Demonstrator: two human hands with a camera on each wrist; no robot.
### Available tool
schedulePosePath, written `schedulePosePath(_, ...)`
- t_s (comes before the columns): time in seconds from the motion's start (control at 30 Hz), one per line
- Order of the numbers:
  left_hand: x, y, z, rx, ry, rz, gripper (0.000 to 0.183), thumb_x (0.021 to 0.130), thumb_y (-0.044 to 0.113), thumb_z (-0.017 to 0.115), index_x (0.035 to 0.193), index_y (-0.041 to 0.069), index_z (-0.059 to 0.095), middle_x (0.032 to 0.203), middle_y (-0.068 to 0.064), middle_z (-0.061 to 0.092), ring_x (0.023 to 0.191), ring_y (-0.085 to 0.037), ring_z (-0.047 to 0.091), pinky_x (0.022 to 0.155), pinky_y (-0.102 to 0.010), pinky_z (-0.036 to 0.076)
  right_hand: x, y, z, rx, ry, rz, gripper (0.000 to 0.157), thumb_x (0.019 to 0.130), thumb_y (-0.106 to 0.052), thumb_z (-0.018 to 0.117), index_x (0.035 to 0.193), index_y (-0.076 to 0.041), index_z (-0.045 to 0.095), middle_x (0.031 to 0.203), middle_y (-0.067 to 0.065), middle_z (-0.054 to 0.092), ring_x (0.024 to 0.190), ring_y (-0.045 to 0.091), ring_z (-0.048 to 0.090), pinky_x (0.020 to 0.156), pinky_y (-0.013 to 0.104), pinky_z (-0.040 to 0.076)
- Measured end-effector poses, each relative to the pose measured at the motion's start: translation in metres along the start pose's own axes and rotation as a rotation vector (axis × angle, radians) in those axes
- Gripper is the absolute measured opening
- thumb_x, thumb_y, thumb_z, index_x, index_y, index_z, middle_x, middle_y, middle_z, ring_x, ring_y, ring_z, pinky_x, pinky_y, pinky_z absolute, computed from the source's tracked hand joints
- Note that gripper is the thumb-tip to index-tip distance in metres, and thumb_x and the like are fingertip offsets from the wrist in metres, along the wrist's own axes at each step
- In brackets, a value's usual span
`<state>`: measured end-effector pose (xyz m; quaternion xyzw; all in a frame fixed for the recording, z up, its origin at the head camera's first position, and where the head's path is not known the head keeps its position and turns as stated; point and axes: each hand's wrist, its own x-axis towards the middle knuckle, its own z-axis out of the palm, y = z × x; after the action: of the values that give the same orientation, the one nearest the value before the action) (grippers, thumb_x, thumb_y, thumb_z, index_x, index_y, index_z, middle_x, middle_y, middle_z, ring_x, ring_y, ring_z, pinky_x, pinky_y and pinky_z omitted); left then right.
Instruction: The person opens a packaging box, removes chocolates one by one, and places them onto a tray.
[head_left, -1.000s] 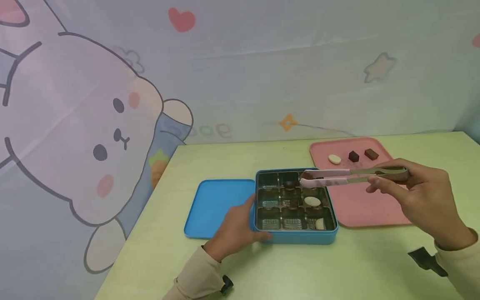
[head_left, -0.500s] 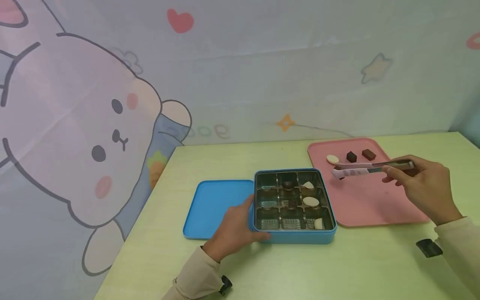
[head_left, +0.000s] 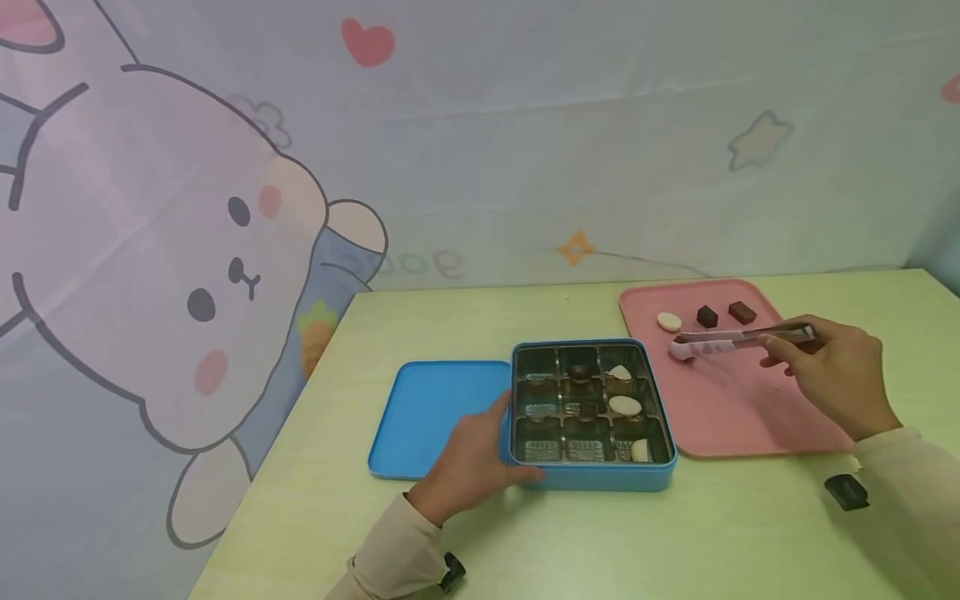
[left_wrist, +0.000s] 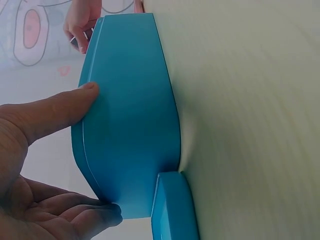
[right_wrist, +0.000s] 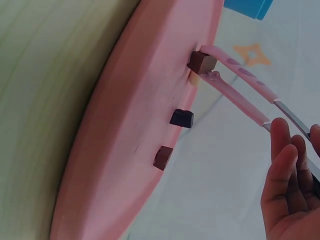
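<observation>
My left hand [head_left: 472,462] grips the near left corner of a blue tin [head_left: 607,477], thumb on the front wall and fingers along the left side. Inside, a divided insert holds a white oval chocolate [head_left: 625,406], a dark round one [head_left: 579,372] and other white and dark pieces. My right hand [head_left: 840,367] holds metal tongs [head_left: 750,335] with pale pink tips. A brown chocolate cube [right_wrist: 202,62] sits between those tips, low over the left part of a pink tray [head_left: 757,408].
Along the tray's back lie a white oval chocolate [head_left: 669,322], a black chocolate [head_left: 707,317] and a brown block [head_left: 742,312]. A flat blue lid [head_left: 435,417] is left of the tin. Behind the table [head_left: 600,542] hangs a printed cloth [head_left: 525,150].
The tongs have moved right from over the tin's back right compartment to the pink tray, with the brown chocolate at their tips. My left hand and the tin keep their place.
</observation>
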<state>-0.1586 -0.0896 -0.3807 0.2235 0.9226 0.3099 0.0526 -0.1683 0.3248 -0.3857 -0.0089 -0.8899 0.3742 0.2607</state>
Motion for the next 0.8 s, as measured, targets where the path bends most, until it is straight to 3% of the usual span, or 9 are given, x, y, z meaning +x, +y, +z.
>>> schedulePosePath(0.5, 0.001, -0.002, 0.000, -0.001, 0.017, 0.018, 0.105, 0.071, 0.031, 0.092, 0.155, 0.010, 0.034, 0.132, -0.017, 0.068, 0.122, -0.034, 0.064, 0.098, -0.048, 0.053, -0.003, -0.011, -0.003, -0.034, 0.022, -0.012, 0.029, 0.096, -0.024, 0.070, 0.115, -0.002, 0.071, 0.065, -0.046, 0.057, 0.053, -0.012, 0.056, 0.050, 0.015, 0.043)
schedulePosePath(0.6, 0.000, -0.002, 0.000, -0.008, 0.016, 0.012, 0.104, 0.071, 0.031, 0.092, 0.156, 0.011, 0.034, 0.132, -0.016, 0.068, 0.123, -0.034, 0.063, 0.098, -0.047, 0.053, -0.003, -0.019, -0.004, 0.021, 0.024, -0.019, 0.027, 0.095, -0.021, 0.071, 0.114, -0.003, 0.072, 0.067, -0.047, 0.055, 0.053, -0.011, 0.058, 0.051, 0.014, 0.044)
schedulePosePath(0.8, 0.001, -0.003, 0.001, 0.008, 0.014, 0.016, 0.105, 0.072, 0.033, 0.092, 0.155, 0.009, 0.034, 0.129, -0.016, 0.069, 0.120, -0.033, 0.065, 0.097, -0.046, 0.054, -0.005, -0.041, -0.003, 0.134, 0.009, -0.060, 0.022, 0.093, -0.015, 0.072, 0.110, -0.002, 0.072, 0.069, -0.037, 0.064, 0.056, -0.005, 0.061, 0.052, 0.015, 0.046)
